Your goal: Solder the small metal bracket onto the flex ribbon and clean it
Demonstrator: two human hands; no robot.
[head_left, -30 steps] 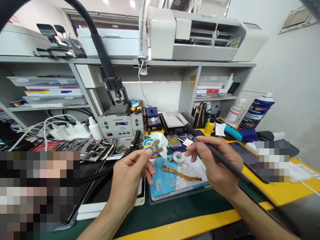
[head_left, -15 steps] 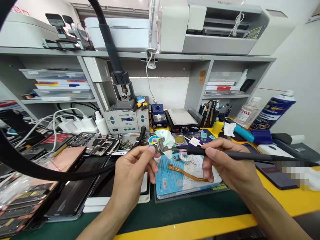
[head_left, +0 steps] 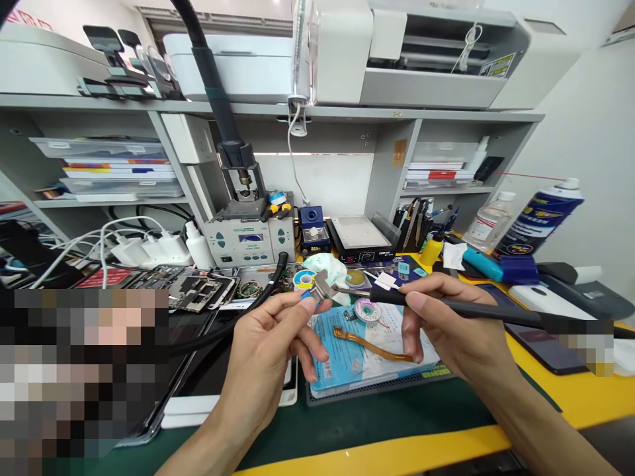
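Note:
In front of me my left hand (head_left: 270, 337) pinches a small grey metal part (head_left: 324, 285) with a bit of blue at its lower edge. Its thumb and forefinger are closed, while the other fingers curl loosely below. My right hand (head_left: 446, 324) grips a soldering iron (head_left: 385, 295) by its black handle. The iron's thin metal tip points left and meets or nearly meets the metal part; I cannot tell whether they touch. Beneath the hands, an orange flex cable (head_left: 372, 345) and a small white-and-pink spool (head_left: 367, 310) lie on a blue-and-white packet (head_left: 330, 350).
Behind stand a hot air station (head_left: 241, 243), a small soldering station (head_left: 313, 233) and a hot plate (head_left: 363, 233). Opened phone boards (head_left: 198, 287) lie at left. A spray can (head_left: 538, 218) and a clear bottle (head_left: 489, 221) stand at right. A black hose (head_left: 238, 324) passes behind my left wrist.
My left hand has turned slightly and shifted a little right, tilting the metal part. Its lower fingers have spread further. My right hand keeps nearly the same place with the soldering iron.

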